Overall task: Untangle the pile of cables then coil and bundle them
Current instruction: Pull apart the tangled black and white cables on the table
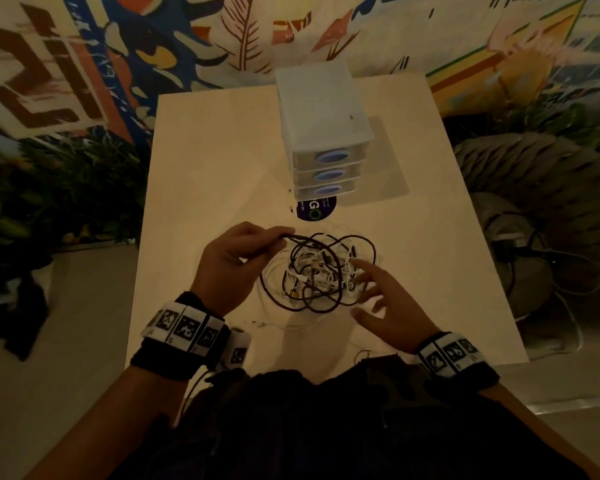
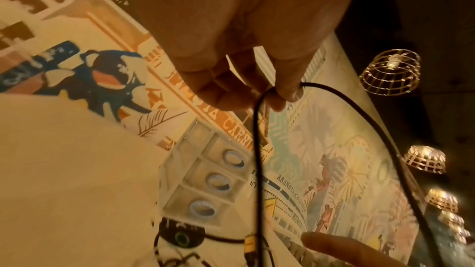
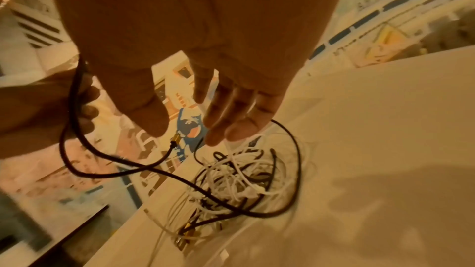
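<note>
Your dark clothing [image 1: 326, 427] fills the bottom of the head view, with marker-printed bands [image 1: 184, 329] on both wrists just above it. Your left hand [image 1: 234, 263] sits at the left edge of the pile of cables [image 1: 321, 271], thumb and fingertips pinched on a loop of the dark cable [image 2: 257, 149]; the left wrist view shows that cable folded over at the pinch, two strands hanging down from it. Your right hand [image 1: 392, 299] hovers at the pile's right side, fingers [image 3: 231, 113] spread and relaxed, holding nothing; whether the tips touch the white cables [image 3: 231, 172] cannot be told. The pile lies on the pale table [image 1: 205, 174], near its front edge and about midway across, dark loops outermost and white cables knotted in the middle. A gold-coloured plug [image 3: 174, 139] on a dark lead stands up out of the tangle below your right thumb. Behind the pile: a round dark sticker [image 1: 317, 209] on the table, then a small plastic drawer unit [image 1: 323, 133] with three drawers, all closed. Painted mural wall [image 1: 118, 46] beyond the table; wire-cage lamps [image 2: 390, 72] show in the left wrist view.
</note>
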### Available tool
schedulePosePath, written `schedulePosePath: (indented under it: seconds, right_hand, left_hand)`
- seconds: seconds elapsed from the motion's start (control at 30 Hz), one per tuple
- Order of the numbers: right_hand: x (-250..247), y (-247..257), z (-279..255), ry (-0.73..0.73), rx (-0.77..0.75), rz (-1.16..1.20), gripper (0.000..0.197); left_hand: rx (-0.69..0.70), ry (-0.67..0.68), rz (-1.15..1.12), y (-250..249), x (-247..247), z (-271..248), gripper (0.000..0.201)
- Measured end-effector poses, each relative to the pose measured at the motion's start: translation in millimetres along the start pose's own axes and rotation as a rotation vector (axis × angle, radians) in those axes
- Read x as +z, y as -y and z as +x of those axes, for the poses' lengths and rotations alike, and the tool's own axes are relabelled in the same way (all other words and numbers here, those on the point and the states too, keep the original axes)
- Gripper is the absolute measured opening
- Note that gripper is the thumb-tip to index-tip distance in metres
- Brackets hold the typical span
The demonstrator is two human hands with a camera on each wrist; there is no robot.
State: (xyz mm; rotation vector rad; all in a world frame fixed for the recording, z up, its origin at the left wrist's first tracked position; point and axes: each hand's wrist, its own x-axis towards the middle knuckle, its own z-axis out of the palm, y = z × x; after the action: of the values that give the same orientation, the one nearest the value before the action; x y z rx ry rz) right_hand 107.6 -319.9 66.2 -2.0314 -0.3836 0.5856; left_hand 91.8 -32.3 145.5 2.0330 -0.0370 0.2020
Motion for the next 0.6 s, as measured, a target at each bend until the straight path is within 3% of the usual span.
schedulePosePath:
  seconds: [0.13,0.3,0.43,0.53,0.6]
  right_hand:
    - [20,0,31,0.124,-0.159,-0.25,0.072]
    - [41,-17,58,0.154,-0.092,-0.58,0.04]
    - [42,-30,54,0.092,-0.118,-0.68,0.03]
    - [40,-29,51,0.043,-0.078,-0.725,0.035]
    - [44,-13,50,0.053,-0.131,-0.559,0.048]
  left_hand:
    - [0.133,-0.027,0.123,-16,-12,5,0.025]
    - [0.161,-0.105,0.145,-22,-25,2,0.024]
    - [0.124,-0.185,0.186,-15,-38,-7,0.022]
    - [0.086,-0.257,0.136,-5,-44,-11,0.023]
    - [0.044,-0.273,0.066,1,-45,-10,0.022]
